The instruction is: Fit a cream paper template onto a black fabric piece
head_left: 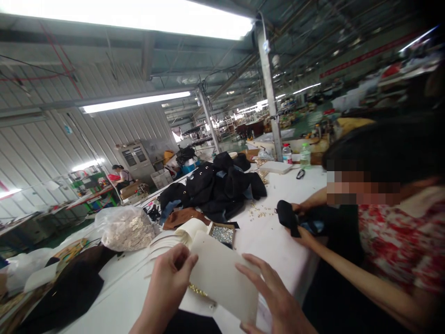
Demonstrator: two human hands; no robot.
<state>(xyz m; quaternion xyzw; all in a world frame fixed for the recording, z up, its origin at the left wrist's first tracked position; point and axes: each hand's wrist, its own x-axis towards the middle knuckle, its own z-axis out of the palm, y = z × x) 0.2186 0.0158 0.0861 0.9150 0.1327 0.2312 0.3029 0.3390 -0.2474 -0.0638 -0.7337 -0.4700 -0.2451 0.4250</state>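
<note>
A pale cream sheet (222,278) is held up over the white table, tilted. My left hand (170,278) pinches its left edge between thumb and fingers. At its right side is my right hand (274,292), its fingers spread around the edge and its thumb low beneath. Gold-coloured small pieces (198,290) show below the sheet. Just behind it sits an open box of small silvery pieces (223,233), beside curved cream sheets (189,230).
Black garments (212,185) lie heaped mid-table. A clear bag of pale pieces (127,229) stands left, near dark cloth (73,283). Loose gold pieces (259,212) are scattered behind. At right, a person (399,236) holds a black item (287,215). Bottles (305,155) stand farther back.
</note>
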